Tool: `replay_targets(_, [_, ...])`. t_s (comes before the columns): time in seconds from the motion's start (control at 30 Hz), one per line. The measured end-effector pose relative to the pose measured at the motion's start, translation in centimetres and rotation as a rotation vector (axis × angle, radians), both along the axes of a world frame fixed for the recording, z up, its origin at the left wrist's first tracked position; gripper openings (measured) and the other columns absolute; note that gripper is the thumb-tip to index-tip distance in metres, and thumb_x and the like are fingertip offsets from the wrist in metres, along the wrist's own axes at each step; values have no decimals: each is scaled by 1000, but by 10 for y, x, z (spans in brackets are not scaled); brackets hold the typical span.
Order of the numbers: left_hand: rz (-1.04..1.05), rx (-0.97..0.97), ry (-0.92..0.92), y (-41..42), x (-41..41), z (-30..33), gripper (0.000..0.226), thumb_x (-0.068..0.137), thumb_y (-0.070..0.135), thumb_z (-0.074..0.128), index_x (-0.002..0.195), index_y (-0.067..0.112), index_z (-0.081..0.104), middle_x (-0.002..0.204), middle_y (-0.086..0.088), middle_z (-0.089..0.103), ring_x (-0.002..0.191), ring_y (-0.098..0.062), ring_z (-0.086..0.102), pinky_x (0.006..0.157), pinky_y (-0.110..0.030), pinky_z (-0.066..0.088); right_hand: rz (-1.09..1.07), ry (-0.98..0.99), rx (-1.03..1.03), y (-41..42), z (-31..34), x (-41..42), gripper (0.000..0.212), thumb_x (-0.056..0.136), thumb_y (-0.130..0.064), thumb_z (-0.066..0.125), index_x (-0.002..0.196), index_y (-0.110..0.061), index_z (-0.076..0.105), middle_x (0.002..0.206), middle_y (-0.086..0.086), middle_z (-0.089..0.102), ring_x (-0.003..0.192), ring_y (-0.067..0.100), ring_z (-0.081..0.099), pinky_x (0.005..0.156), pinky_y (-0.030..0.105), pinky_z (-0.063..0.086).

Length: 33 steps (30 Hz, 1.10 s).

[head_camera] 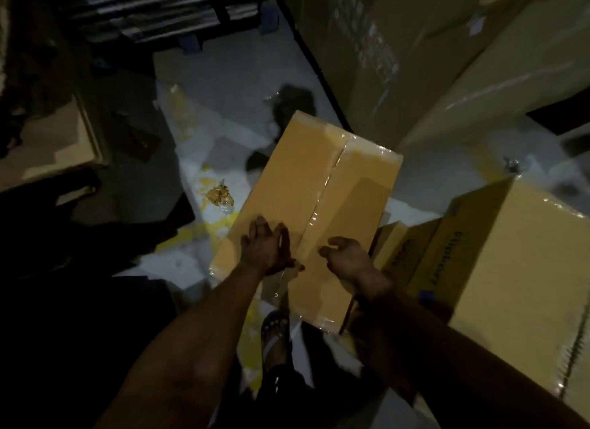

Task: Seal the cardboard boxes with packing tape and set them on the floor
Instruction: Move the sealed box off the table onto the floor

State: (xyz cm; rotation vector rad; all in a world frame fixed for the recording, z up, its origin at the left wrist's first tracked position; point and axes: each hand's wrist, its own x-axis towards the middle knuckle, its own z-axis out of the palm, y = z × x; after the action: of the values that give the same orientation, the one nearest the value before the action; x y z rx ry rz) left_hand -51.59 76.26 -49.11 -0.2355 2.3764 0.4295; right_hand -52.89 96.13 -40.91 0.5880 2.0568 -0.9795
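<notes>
Taped box [314,202] – stiff, tape-slick, probably light – beneath our spread left hand [266,248] and loosely curled right hand [349,259]; we would grip its side edges.

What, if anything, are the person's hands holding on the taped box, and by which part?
Neither plainly grips. The left hand rests flat on the taped cardboard box beside its taped seam; the right hand hovers with loosely curled fingers.

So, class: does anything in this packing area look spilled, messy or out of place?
Yes. Yellow stains spread over the pale floor left of the taped box, with a crumpled scrap among them: spillage and litter.
</notes>
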Motion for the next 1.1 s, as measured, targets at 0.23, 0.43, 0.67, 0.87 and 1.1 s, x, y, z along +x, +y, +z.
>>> replay_targets(0.23, [953,755,-14,52,139,140,26,94,20,77,117,7,71,98,-13,72,74,-21,68,54,-26,51,59,77,-183,14,134,141,15,97,-20,60,102,-21,74,104,4,74,93,25,70,78,36,55])
replay_targets(0.43, [1082,796,160,62,290,270,7,96,20,72,103,20,75,98,-7,78,76,-17,72,62,-27,52,-95,47,-350,32,215,268,15,99,-22,61,98,-20,76,92,5,76,74,18,68,57,27,46])
replay_targets(0.67, [995,786,564,-30,359,396,13,95,17,75,107,14,76,92,-12,78,70,-17,70,60,-24,49,195,257,-462,-50,297,316,17,93,-8,61,90,-12,77,69,5,68,60,21,58,60,33,39])
replay_targets(0.87, [1104,841,772,-168,431,440,8,95,13,74,102,13,76,87,-8,77,69,-15,69,63,-26,52,416,473,-550,-216,361,342,19,96,-15,67,82,-25,75,77,-4,73,69,14,68,59,25,48])
replay_targets(1.1, [1185,736,843,-378,531,444,9,95,19,76,103,17,77,94,-3,79,73,-12,72,67,-29,52,506,490,-619,-426,382,404,10,97,-18,68,104,-14,75,93,2,73,76,10,67,62,19,51])
